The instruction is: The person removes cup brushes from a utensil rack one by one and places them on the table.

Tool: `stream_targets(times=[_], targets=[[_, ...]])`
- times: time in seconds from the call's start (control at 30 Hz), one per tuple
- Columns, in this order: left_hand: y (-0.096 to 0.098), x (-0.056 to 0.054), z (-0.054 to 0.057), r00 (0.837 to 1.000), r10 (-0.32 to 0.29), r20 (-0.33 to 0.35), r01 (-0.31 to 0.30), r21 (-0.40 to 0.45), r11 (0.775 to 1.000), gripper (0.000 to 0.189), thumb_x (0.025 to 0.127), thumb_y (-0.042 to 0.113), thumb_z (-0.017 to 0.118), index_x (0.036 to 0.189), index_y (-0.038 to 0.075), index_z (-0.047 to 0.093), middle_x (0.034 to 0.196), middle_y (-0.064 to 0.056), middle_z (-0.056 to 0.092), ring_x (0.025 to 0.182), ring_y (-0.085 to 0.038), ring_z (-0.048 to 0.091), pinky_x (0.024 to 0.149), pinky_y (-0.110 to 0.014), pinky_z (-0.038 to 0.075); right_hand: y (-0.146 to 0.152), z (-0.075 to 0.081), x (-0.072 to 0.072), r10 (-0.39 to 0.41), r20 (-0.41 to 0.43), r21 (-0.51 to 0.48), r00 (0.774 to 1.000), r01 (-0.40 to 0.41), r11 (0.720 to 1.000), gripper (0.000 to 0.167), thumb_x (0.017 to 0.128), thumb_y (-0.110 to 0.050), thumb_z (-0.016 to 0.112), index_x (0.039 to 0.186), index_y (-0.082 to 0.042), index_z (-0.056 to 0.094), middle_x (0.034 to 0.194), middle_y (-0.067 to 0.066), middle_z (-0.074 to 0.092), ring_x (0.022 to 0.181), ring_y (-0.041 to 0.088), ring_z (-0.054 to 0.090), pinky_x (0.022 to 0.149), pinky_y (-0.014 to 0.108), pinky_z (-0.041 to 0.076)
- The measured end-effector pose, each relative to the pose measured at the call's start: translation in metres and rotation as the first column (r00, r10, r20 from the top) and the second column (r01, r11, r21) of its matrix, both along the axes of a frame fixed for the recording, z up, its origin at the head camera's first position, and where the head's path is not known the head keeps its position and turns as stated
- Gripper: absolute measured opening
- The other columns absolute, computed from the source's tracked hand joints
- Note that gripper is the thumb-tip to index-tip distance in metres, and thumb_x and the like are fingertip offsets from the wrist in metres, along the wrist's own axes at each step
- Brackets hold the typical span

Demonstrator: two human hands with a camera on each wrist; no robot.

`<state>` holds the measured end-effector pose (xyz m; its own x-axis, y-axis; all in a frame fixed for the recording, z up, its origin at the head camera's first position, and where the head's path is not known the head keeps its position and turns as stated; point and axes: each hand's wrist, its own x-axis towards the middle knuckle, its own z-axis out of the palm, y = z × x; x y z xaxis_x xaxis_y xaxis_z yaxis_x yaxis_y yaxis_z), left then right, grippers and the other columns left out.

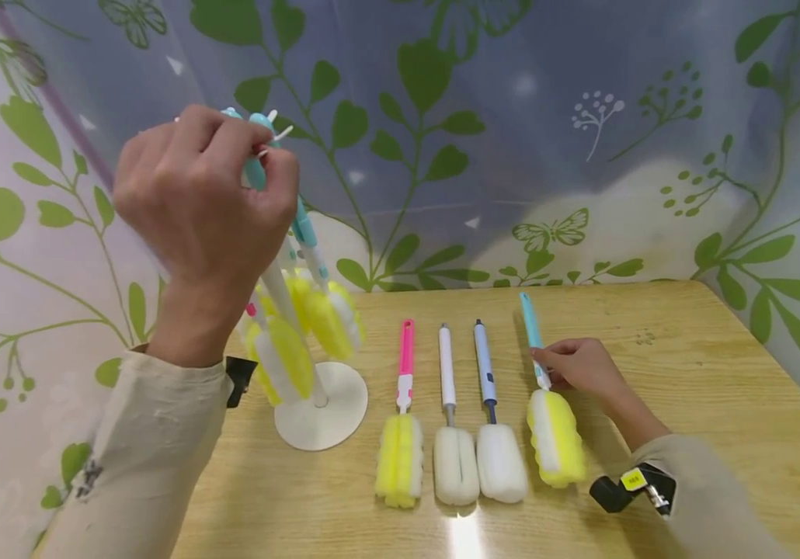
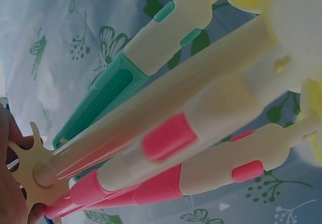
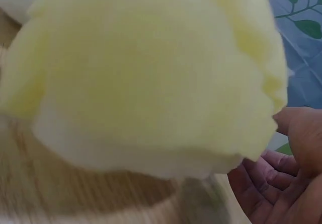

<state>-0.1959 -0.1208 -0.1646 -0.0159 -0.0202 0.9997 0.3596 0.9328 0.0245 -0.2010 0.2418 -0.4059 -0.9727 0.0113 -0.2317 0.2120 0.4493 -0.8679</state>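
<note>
At the upper left of the head view, my left hand grips the hooked top of a white stand. Several sponge bottle brushes hang from it, heads down. The left wrist view shows the stand's hook ring under my fingers, with pink handles and green handles around the pole. On the right, my right hand pinches a turquoise-handled sponge brush near its neck. Its yellow and white head covers much of the right wrist view, where the handle is hidden.
Left of the right hand, a pink-handled sponge brush, a white-handled one and a blue-handled one lie side by side on the wooden table. A leaf-patterned curtain hangs behind the table.
</note>
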Motion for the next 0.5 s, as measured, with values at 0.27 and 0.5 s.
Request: stream_targets(times=[0.27, 0.5], targets=[[-0.001, 0.000, 0.001, 1.000, 0.003, 0.009, -0.003, 0.001, 1.000, 0.022, 0.068, 0.010, 0.048, 0.064, 0.005, 0.068, 0.067, -0.007, 0.061, 0.057, -0.030, 0.049, 0.061, -0.046, 0.037, -0.005, -0.016, -0.003, 0.037, 0.010, 0.070, 0.999, -0.038, 0.997, 0.041, 0.086, -0.037, 0.068, 0.097, 0.003, 0.070, 0.066, 0.002, 0.062, 0.062, 0.015, 0.061, 0.061, 0.030, 0.053], [-0.001, 0.000, 0.000, 1.000, 0.001, 0.015, -0.001, 0.000, 1.000, 0.022, 0.068, 0.011, 0.047, 0.063, 0.005, 0.067, 0.067, -0.007, 0.061, 0.057, -0.030, 0.048, 0.062, -0.046, 0.038, -0.011, -0.020, -0.002, 0.063, 0.019, 0.079, 0.998, -0.065, 0.995, 0.036, 0.087, -0.033, 0.068, 0.092, 0.002, 0.071, 0.070, 0.003, 0.065, 0.064, 0.014, 0.063, 0.061, 0.030, 0.054]])
